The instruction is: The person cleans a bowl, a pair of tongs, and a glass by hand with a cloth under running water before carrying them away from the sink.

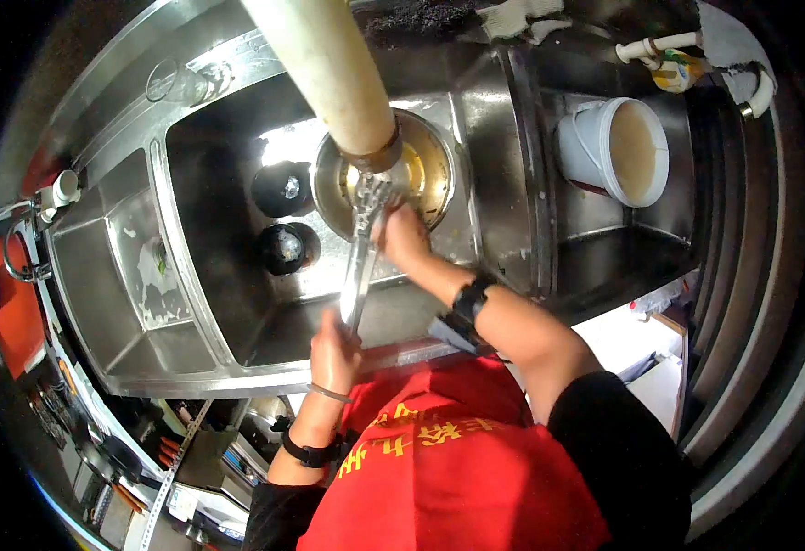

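Observation:
My left hand (333,354) grips the near end of a long metal utensil (359,266) that reaches out over the steel sink (228,303). Its far end sits at the rim of a round steel bowl (434,170) holding yellowish liquid. My right hand (400,234) is at the bowl's near rim, touching the utensil's far end; whether it grips the utensil or the bowl is unclear. A thick cream hose (324,64) hangs down from above and ends over the bowl.
Two dark round drain openings (283,216) lie in the sink basin left of the bowl. A white bucket (618,147) of cloudy liquid stands in the right compartment. A smaller basin (136,275) is at left. My red apron fills the foreground.

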`<state>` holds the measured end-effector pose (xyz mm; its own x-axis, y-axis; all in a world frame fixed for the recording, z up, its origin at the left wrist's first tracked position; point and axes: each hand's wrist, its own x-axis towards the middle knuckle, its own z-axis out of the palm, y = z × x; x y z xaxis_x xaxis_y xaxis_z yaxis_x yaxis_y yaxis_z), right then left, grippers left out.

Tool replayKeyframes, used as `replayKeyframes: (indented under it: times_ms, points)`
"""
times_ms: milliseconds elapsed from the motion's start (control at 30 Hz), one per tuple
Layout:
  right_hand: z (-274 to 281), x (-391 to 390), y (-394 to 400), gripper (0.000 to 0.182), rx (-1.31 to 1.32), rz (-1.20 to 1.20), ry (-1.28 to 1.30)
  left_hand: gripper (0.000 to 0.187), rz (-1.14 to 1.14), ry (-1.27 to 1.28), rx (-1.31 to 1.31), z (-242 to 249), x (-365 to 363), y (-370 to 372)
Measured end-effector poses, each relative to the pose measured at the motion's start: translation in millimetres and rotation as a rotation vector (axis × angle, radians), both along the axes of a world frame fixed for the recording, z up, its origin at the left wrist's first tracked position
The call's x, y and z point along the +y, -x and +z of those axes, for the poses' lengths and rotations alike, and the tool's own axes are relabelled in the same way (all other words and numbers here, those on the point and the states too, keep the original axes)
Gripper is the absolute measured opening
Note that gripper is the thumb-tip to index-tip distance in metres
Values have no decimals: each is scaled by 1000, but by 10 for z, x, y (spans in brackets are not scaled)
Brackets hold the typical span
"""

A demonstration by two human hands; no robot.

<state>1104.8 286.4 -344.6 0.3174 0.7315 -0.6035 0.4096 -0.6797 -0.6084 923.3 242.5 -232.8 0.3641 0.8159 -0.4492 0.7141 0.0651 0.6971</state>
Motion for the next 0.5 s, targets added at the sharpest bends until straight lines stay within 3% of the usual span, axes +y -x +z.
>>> replayKeyframes:
  times_ms: [67, 100, 133, 200, 300, 333, 400, 433, 500]
  points:
    - [140, -188, 115, 31, -320, 233, -708, 33, 52, 13, 3, -21, 75, 11]
    - [129, -169, 72, 30, -310, 206, -843, 36, 39, 39, -2, -35, 81, 38]
    - [-11, -87, 18, 27, -171, 156, -269, 38, 27, 66, -5, -32, 79, 52]
    - [-150, -35, -168, 25, -258, 145, -308, 43, -75, 136, 0, 82, 113, 21]
    - [-269, 36, -593, 19, -444, 113, -379, 48, -59, 38, -16, -19, 102, 62]
    - [-408, 45, -761, 21, -349, -98, -415, 51, -35, -21, -48, -28, 94, 62]
    - [-623, 77, -1032, 30, -148, -523, -488, 61, 62, 226, -200, 248, 265, -48]
    - [-499, 116, -1111, 33, -220, -449, -470, 58, 176, 395, -296, 326, 342, -66]
    - [-224, 206, -1116, 32, 50, -507, -497, 51, 392, 722, -466, 456, 491, -88]
